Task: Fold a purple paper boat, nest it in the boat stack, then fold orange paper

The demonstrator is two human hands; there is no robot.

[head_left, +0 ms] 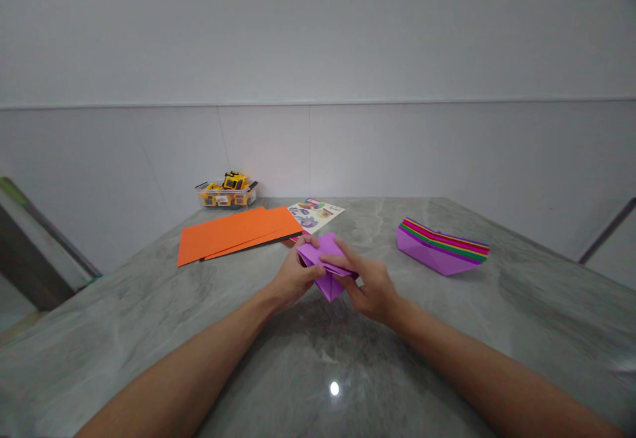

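Note:
A folded purple paper (330, 287) is held in the air between both hands, over the middle of the table. Its lower end comes to a point, and several layered flaps show above. My left hand (297, 272) pinches its left side, thumb on the near face. On the other side, my right hand (368, 285) grips the right edge with thumb and fingers. Parts of the paper are hidden behind the fingers. To the right rests a folded purple paper boat (437, 252) with yellow, magenta and green stripes along its top edge.
Orange sheets (233, 234) lie left of my hands. Behind them is a clear plastic box (228, 197) with yellow toy vehicles (235, 180). A printed white sheet (328, 213) lies beyond my hands. The grey marble table (318, 372) meets a white wall (368, 153).

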